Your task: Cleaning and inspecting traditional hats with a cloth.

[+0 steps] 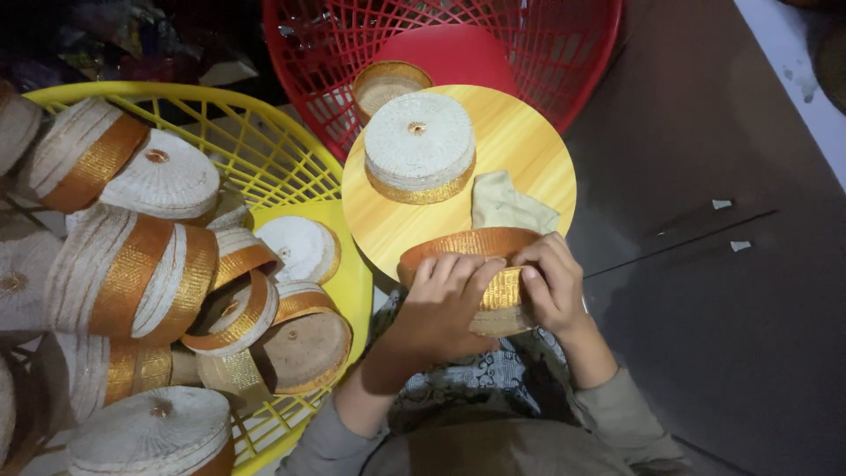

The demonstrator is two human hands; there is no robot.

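Gold-banded woven cap (480, 264) sits gripped between your left hand (441, 304) and right hand (551, 286), beside a folded cloth (507, 204); finished caps (159, 264) fill the yellow basket (273, 141).

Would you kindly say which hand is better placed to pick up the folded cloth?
Likely the right hand: it lies just below the cloth on the round board; the left hand sits farther away on the orange-banded cap.
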